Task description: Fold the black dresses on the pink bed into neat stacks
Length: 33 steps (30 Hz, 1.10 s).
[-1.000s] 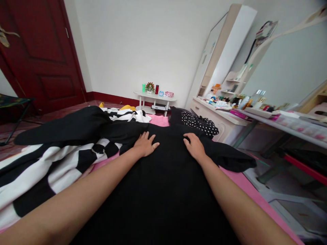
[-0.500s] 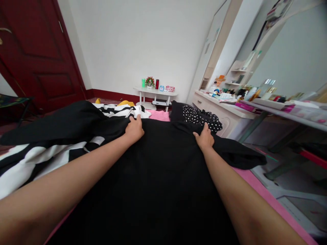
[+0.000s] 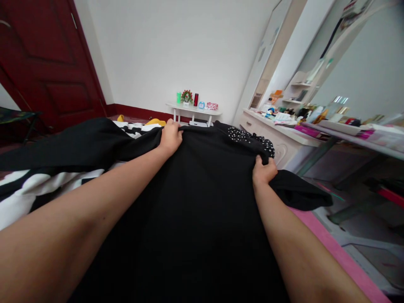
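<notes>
A black long-sleeved garment point(image 3: 202, 202) spreads out before me, stretched between both hands. My left hand point(image 3: 171, 135) is closed on its far upper edge, near the left shoulder. At the right shoulder, my right hand point(image 3: 264, 170) grips the cloth in a bunch. One sleeve trails off to the left over a black-and-white striped cloth point(image 3: 34, 185); the other hangs to the right. Beyond the garment lies a black cloth with white dots point(image 3: 248, 136), partly covered. A pink surface point(image 3: 334, 248) shows beneath on the right.
A small white table point(image 3: 195, 109) with a cup, flowers and a red can stands by the far wall. To the right is a dresser point(image 3: 284, 132) crowded with bottles, with a mirror point(image 3: 372, 67). A dark red door point(image 3: 47, 63) is at left.
The garment's far edge has risen with my left hand and now hides the pink cloth beyond. My right hand has shifted slightly right and tightened, bunching the cloth.
</notes>
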Each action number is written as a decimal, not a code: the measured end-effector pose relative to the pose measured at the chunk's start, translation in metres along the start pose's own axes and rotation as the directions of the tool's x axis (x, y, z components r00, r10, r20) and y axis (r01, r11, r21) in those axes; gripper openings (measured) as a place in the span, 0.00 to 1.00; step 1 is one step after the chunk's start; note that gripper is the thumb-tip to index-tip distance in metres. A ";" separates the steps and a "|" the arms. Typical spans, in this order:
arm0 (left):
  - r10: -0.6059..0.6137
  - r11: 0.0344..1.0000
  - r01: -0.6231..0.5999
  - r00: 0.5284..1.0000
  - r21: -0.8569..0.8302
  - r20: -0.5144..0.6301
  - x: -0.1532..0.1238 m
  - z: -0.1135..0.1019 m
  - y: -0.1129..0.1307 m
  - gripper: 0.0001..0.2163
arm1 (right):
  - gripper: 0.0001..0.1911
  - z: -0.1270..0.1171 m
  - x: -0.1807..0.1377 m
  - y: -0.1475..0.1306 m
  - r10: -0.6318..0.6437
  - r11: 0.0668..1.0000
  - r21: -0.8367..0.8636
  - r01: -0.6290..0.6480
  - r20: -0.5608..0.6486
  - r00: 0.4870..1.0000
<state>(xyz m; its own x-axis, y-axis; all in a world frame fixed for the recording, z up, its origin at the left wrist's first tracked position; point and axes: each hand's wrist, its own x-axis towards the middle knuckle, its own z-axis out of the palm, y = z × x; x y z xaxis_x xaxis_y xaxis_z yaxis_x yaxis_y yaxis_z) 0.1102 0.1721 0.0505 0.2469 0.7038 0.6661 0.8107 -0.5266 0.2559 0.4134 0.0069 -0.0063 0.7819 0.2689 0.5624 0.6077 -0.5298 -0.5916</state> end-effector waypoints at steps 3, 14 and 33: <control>0.021 1.000 -0.019 0.991 -0.012 0.134 -0.006 0.022 -0.006 0.12 | 0.19 0.005 0.002 0.003 -0.040 0.999 -0.011 0.041 0.059 0.997; 0.176 0.982 -0.113 0.837 -0.151 0.518 -0.046 0.039 -0.008 0.32 | 0.24 0.007 -0.004 -0.001 -0.200 0.980 0.028 0.199 0.236 0.951; -0.014 0.997 0.038 0.929 -0.060 0.369 -0.102 -0.017 0.006 0.20 | 0.28 -0.045 -0.039 -0.009 -0.508 0.745 0.050 0.666 0.690 0.516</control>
<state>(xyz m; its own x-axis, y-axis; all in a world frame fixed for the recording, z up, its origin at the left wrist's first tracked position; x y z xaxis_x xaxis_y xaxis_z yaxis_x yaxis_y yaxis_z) 0.0811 0.0888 -0.0040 0.4146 0.8372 0.3567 0.7865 -0.5268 0.3224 0.3713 -0.0346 0.0032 0.1908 0.9626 0.1922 0.9799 -0.1753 -0.0949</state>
